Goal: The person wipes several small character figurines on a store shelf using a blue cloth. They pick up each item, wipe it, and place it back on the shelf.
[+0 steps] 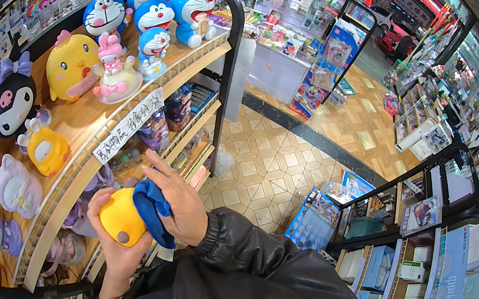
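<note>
A curved wooden display shelf (pixel 77 116) fills nine o'clock. At six o'clock the left hand (pixel 114 252) has its grip closed around a rounded yellow plastic toy (pixel 119 219); the right hand (pixel 183 203) presses a crumpled blue cloth (pixel 152 208) against it.

**Toy held before the curved shelf**

A toy (pixel 120 218) is gripped from below by the left hand (pixel 120 251); a cloth (pixel 152 208) is pressed on it by the right hand (pixel 180 200). Figures (pixel 105 14) are ranged on the shelf (pixel 76 122), left. Book racks (pixel 422 269) are seen right.
</note>
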`<state>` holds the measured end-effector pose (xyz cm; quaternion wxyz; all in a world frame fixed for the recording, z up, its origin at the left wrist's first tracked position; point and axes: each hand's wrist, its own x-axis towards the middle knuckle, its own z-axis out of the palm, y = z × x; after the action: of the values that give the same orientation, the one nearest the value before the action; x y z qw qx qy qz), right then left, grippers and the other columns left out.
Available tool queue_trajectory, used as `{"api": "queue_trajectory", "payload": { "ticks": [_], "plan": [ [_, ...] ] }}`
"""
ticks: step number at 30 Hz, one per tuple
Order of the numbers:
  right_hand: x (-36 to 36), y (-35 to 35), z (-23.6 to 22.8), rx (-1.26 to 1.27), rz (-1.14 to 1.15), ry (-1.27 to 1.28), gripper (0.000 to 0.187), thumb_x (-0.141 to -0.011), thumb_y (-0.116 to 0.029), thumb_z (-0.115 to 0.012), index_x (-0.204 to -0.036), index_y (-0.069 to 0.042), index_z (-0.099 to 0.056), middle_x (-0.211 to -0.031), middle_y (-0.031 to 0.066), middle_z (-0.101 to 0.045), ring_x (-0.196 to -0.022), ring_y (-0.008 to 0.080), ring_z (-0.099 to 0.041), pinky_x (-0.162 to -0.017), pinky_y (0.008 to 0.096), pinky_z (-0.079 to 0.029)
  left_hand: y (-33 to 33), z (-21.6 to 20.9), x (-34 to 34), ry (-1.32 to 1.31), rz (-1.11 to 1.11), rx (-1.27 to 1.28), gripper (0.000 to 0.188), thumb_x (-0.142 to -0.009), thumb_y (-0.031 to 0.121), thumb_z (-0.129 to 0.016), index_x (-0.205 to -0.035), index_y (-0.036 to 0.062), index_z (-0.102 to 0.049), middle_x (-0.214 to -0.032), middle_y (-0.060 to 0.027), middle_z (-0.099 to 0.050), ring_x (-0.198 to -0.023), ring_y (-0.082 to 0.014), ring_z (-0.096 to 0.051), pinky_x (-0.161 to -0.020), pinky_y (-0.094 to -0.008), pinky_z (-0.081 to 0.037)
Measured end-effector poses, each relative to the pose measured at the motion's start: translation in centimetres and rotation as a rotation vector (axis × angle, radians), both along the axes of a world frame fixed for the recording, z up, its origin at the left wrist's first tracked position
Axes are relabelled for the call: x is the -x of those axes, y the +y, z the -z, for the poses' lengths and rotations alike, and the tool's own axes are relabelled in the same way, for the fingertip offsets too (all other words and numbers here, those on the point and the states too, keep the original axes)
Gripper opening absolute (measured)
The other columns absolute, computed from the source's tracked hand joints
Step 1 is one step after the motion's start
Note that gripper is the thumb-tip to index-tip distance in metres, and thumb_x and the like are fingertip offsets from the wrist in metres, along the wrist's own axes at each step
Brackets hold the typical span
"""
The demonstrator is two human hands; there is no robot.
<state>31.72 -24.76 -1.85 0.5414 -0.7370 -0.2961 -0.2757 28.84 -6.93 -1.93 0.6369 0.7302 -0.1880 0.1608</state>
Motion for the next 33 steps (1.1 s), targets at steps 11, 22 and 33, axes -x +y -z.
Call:
{"api": "queue_trajectory", "payload": {
  "ticks": [11, 22, 33],
  "plan": [
    [0.1, 0.2, -0.5, 0.130, 0.029, -0.095, 0.061, -0.089, -0.012, -0.063, -0.145, -0.001, -0.041, -0.152, 0.0250, -0.038, -0.139, 0.0426, -0.042, -0.116, 0.0553, -0.028, -2.5, 1.7, -2.2, -0.041, 0.000, -0.123, 0.105, -0.073, 0.004, -0.082, -0.154, 0.0046, -0.015, -0.148, -0.0133, -0.033, -0.138, -0.0277, -0.036, -0.115, -0.0378, -0.028],
    [-8.1, -5.2, 1.9, 0.204, -0.046, 0.370, 0.036, -0.097, -0.026, -0.058, -0.124, -0.003, -0.063, -0.128, 0.0193, -0.063, -0.124, 0.0329, -0.057, -0.104, 0.0397, -0.045, -5.7, 4.0, -4.6, -0.188, 0.031, -0.478, 0.111, -0.069, 0.004, -0.083, -0.151, -0.0023, -0.009, -0.142, -0.0217, -0.038, -0.131, -0.0339, -0.043, -0.110, -0.0414, -0.036],
    [-12.4, -8.8, 8.3, -0.826, -0.453, 1.107, 0.042, -0.106, -0.035, -0.046, -0.122, 0.002, -0.059, -0.109, 0.0141, -0.069, -0.096, 0.0211, -0.068, -0.084, 0.0334, -0.057, -6.1, 3.5, -4.8, 0.008, -0.138, -0.004, 0.111, -0.065, 0.006, -0.089, -0.149, 0.0076, -0.017, -0.135, -0.0153, -0.043, -0.119, -0.0277, -0.051, -0.103, -0.0406, -0.042]
  ]
}}
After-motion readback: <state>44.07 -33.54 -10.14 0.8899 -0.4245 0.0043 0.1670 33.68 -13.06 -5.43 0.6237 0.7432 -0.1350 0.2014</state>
